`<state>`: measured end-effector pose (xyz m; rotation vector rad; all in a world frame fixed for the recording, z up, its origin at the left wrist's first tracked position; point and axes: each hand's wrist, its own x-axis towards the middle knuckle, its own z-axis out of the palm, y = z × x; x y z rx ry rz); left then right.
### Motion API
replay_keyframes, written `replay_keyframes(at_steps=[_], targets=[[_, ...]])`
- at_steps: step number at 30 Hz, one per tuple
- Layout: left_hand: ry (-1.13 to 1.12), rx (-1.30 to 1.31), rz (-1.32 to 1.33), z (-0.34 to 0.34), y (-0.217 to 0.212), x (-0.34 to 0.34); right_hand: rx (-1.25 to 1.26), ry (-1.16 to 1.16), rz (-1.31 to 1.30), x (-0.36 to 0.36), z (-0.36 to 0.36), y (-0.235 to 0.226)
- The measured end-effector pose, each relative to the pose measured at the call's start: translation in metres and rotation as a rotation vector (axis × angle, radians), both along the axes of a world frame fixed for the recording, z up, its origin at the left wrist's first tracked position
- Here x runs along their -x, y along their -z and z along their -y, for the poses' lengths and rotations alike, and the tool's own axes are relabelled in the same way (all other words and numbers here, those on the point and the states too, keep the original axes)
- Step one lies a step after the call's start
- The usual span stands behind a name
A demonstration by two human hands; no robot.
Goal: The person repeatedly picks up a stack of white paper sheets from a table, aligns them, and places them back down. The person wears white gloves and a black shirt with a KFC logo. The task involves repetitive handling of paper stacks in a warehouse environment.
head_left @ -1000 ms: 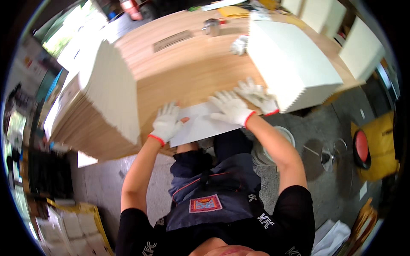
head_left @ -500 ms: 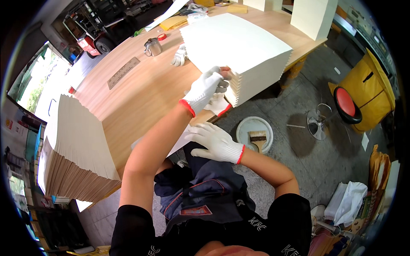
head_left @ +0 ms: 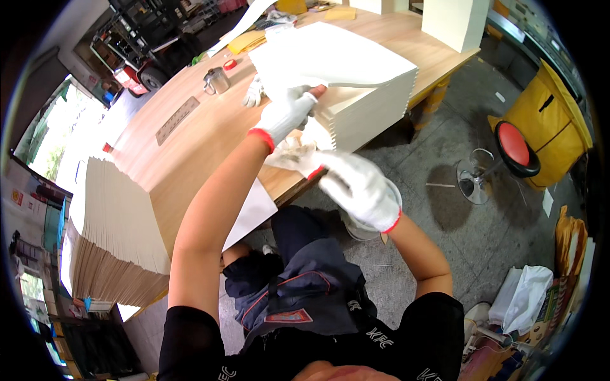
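My left hand (head_left: 287, 116), in a white knitted glove with a red cuff, grips the near corner of the top sheets of a tall white paper stack (head_left: 340, 54), thumb uppermost. Those sheets are lifted and bowed, with a gap showing beneath them. My right hand (head_left: 362, 190), gloved alike and blurred by motion, is in front of the stack's near corner. Its thumb stands apart from the fingers, and nothing shows in it. A loose red-cuffed glove (head_left: 295, 157) lies on the table edge between my hands. A white sheet (head_left: 253, 214) is under my left forearm.
Another tall paper stack (head_left: 121, 216) stands at the table's left end. A metal ruler (head_left: 177, 120), a metal pot (head_left: 216, 80) and a red tape roll (head_left: 230, 65) lie on the table (head_left: 210, 146). A white bucket (head_left: 362, 230) and a red-seated stool (head_left: 512, 146) stand on the floor.
The top sheets' corner has been raised by my left hand, which has shifted slightly left. My right hand has moved up and right from above my lap toward the stack.
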<state>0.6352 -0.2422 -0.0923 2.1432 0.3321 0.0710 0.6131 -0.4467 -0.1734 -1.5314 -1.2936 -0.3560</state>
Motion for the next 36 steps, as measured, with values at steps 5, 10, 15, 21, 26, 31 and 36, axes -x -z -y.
replay_keyframes(at_steps=[5, 10, 15, 21, 26, 31, 36], targets=[[-0.193, 1.028, 0.069, 0.016, -0.018, -0.019, 0.186, 0.392, 0.298, -0.06, 0.008, -0.011], [-0.28, 1.063, 0.097, 0.018, 0.001, -0.032, 0.674, 0.541, 0.223, -0.11, 0.017, -0.023], [-0.377, 1.236, 0.115, 0.013, 0.006, -0.039, 0.634, 0.908, 0.172, -0.176, 0.068, -0.03], [-0.203, 1.305, 0.133, -0.071, 0.004, 0.025, 0.042, 0.156, -0.979, -0.15, 0.056, -0.049], [-0.434, 0.963, 0.078, -0.145, 0.024, 0.156, 0.067, -0.154, -1.314, -0.057, -0.02, -0.067], [-0.512, 0.689, 0.275, -0.156, 0.048, 0.275, 0.541, -0.359, -1.234, -0.021, -0.122, -0.015], [-0.73, 0.753, 0.171, -0.212, 0.144, 0.329, 0.852, -0.265, -0.807, -0.014, -0.209, 0.054]])
